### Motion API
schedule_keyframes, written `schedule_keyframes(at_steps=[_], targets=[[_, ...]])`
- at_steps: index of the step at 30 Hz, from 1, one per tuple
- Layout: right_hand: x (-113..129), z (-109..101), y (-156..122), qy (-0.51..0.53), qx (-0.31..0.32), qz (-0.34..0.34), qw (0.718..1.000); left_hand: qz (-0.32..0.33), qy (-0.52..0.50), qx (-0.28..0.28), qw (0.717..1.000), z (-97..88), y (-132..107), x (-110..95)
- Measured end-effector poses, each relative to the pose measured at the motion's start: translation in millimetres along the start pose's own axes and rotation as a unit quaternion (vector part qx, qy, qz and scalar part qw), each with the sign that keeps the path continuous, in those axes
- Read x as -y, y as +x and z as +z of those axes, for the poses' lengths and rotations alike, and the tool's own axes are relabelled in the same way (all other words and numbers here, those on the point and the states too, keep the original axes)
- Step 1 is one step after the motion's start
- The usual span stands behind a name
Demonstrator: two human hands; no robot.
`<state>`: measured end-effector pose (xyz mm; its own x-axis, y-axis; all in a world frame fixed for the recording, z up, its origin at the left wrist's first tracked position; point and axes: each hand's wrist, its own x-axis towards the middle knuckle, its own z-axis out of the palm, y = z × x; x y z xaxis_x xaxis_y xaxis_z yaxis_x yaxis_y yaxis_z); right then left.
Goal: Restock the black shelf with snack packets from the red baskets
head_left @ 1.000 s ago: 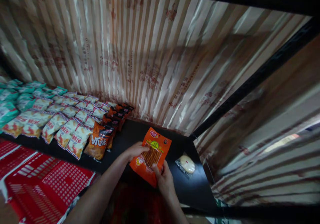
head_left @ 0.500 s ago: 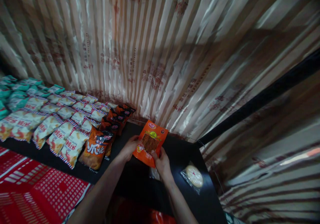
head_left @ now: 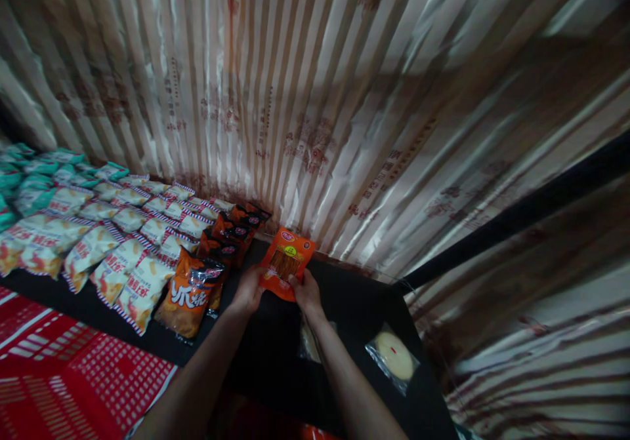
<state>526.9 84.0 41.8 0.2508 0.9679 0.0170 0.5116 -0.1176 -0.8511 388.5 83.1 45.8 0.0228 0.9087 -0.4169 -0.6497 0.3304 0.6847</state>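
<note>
An orange snack packet (head_left: 284, 261) with a see-through window showing brown strips is held between my two hands, low over the far part of the black table (head_left: 354, 296). My left hand (head_left: 250, 288) grips its lower left edge. On the lower right side my right hand (head_left: 306, 290) pinches it, thumb on the front. Just left of the packet stand orange and black snack bags (head_left: 189, 292) in a row. Partly behind my right forearm lies a clear-wrapped pale item (head_left: 310, 341). Farther right is a round pale cake-like disc (head_left: 394, 355) in clear wrapping.
White snack bags (head_left: 130, 282) fill the left of the table in rows, with teal bags (head_left: 37, 187) beyond. A red plastic basket (head_left: 88, 374) sits at the front left. Behind hangs a pleated curtain (head_left: 275, 99); a dark pole (head_left: 516, 214) slants at right.
Both hands have carried the orange packet farther back and slightly left, towards the curtain and the row of orange and black bags. The view has shifted slightly.
</note>
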Motion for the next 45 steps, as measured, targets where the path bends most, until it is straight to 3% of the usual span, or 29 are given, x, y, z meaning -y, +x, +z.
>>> schedule_keyframes(at_steps=[4,9,21,34,39,45], targets=[[-3.2,6.5,8.9,0.008,0.013,0.000,1.000,-0.021,-0.052,-0.033,0.998,-2.4,4.8,-1.2],[-5.1,13.9,19.1,0.019,0.027,-0.013,0.999,-0.016,-0.026,-0.087,0.996,-3.6,4.8,-5.7],[1.6,26.2,39.3,-0.066,0.043,-0.012,0.997,0.026,0.034,-0.130,0.991,1.3,-0.9,-10.9],[16.4,26.8,36.0,-0.205,0.037,0.007,0.978,0.045,0.156,-0.144,0.976,2.2,0.5,-10.1],[25.9,27.7,25.9,-0.253,0.014,0.015,0.967,0.062,0.155,-0.137,0.976,-0.8,4.1,-6.8],[34.0,26.9,17.9,-0.344,0.021,0.023,0.938,0.066,0.172,-0.129,0.974,-2.5,6.5,-5.4]])
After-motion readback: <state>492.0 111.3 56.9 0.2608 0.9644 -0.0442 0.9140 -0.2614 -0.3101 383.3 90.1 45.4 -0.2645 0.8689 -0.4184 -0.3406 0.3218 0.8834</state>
